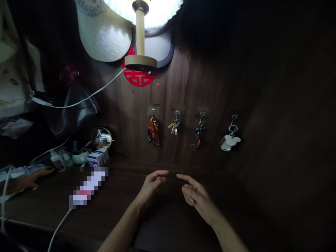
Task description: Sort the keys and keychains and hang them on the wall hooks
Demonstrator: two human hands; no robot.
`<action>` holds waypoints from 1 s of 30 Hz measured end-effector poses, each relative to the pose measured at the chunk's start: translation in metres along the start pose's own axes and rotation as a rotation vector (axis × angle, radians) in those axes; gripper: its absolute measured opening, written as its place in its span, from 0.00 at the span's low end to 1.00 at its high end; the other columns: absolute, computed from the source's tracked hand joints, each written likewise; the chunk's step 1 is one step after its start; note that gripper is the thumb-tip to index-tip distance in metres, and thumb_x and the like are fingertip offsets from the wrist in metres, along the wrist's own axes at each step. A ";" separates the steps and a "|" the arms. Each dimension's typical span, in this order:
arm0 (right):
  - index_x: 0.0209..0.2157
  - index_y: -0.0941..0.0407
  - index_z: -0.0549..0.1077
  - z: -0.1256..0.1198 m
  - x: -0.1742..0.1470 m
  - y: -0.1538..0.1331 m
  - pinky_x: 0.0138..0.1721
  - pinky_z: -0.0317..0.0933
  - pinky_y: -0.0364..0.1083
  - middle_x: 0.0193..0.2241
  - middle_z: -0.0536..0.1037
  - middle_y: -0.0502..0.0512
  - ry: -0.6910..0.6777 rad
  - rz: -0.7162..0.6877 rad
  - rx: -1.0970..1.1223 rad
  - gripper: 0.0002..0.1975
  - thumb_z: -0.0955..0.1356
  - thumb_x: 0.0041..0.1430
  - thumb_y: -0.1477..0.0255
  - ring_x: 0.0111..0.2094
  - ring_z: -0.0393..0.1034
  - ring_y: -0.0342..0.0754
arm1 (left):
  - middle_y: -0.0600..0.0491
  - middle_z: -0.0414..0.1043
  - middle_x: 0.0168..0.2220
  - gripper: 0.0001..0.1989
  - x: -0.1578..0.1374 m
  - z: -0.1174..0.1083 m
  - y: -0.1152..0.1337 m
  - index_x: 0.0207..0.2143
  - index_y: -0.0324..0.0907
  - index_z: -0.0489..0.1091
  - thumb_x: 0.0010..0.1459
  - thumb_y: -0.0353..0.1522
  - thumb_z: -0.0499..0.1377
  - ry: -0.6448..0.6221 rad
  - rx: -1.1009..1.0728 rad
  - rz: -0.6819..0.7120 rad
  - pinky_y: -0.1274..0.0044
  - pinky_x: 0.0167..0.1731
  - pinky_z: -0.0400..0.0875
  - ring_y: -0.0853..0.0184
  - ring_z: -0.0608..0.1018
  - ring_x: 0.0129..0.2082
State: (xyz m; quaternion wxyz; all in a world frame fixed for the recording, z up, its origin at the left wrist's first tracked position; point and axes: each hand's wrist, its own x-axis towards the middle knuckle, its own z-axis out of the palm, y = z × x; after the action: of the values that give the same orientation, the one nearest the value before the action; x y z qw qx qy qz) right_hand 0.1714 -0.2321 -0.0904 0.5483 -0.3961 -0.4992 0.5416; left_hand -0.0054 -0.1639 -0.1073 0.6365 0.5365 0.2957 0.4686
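Note:
My left hand [153,183] and my right hand [195,194] are low over the dark wooden surface, index fingers stretched toward each other with a small gap between the tips. The other fingers of each hand are partly curled, and nothing shows in either. Beyond them, on the wooden panel, hang a colourful braided cord bundle [153,131], a small key bunch [175,127], a dark blue and red keyring bundle [197,134] and a keyring with a white mouse-head-shaped tag [232,140]. Each is on its own hook; my hands touch none of them.
A lit lamp [140,35] with a trailing white cable is at the top, before caps [106,38] and a red cut-out ornament [139,78]. At left are a round mirror [102,137], small boxes [97,158], a bottle [57,160] and a blurred-out pale item [89,187] with a cable.

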 end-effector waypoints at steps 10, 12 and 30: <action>0.56 0.40 0.58 0.060 -0.006 -0.028 0.14 0.36 0.41 0.12 0.39 0.38 0.001 -0.311 0.451 0.31 0.68 0.50 0.66 0.14 0.31 0.39 | 0.67 0.37 0.11 0.35 -0.054 -0.044 0.079 0.55 0.52 0.60 0.42 0.32 0.64 -0.211 -0.502 0.186 0.83 0.15 0.44 0.78 0.43 0.13; 0.56 0.39 0.57 0.067 -0.005 -0.030 0.14 0.34 0.41 0.12 0.38 0.38 0.047 -0.360 0.475 0.31 0.68 0.50 0.66 0.14 0.29 0.39 | 0.67 0.36 0.11 0.38 -0.060 -0.061 0.079 0.57 0.55 0.56 0.43 0.31 0.64 -0.163 -0.544 0.204 0.83 0.15 0.44 0.77 0.41 0.13; 0.57 0.45 0.59 0.109 0.007 -0.008 0.15 0.42 0.37 0.14 0.39 0.38 0.077 -0.350 0.661 0.32 0.68 0.50 0.75 0.16 0.31 0.39 | 0.66 0.36 0.13 0.39 -0.066 -0.121 0.075 0.60 0.51 0.48 0.49 0.24 0.59 -0.215 -0.730 0.203 0.84 0.16 0.46 0.76 0.42 0.14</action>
State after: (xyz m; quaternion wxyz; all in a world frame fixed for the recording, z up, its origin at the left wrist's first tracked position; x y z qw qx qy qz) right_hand 0.0657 -0.2378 -0.0612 0.7491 -0.1267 -0.3366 0.5564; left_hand -0.1578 -0.1759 -0.0735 0.7631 0.3473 -0.0133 0.5449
